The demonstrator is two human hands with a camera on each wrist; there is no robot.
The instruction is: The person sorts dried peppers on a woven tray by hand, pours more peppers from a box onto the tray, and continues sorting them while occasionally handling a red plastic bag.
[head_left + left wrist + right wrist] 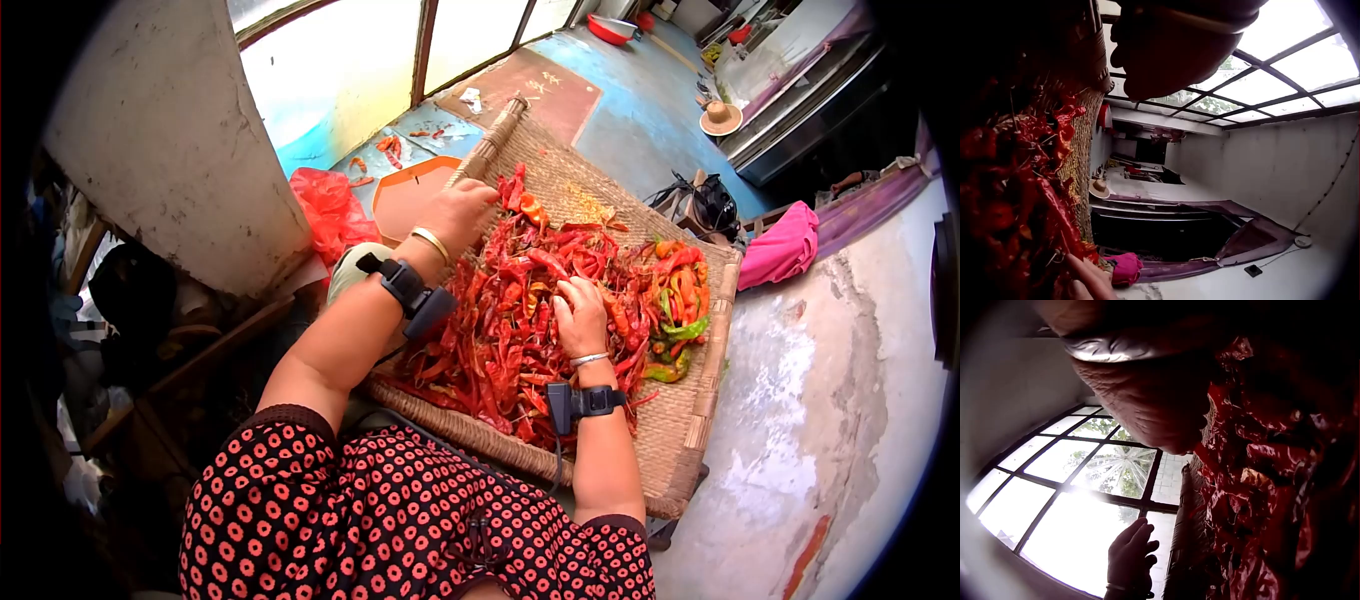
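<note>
A heap of red chili peppers (500,330), many wrinkled, covers much of a woven tray (690,440). Over the tray's rolled left rim, my left hand (462,215) hovers with its fingers loosely bent. The right wrist view shows this left hand (1132,556) raised beside the rim, with no pepper visible in it. My right hand (582,318) reaches down onto the heap, fingers bent among the peppers. In the left wrist view its fingertips (1079,265) are right at a pepper's stem; I cannot tell whether they pinch it.
Greener peppers (680,325) lie at the tray's right side, and loose yellow seeds (590,205) near its far part. Left of the tray are a red plastic bag (335,215) and an orange-rimmed container (400,185). A pink cloth (782,245) hangs at the right.
</note>
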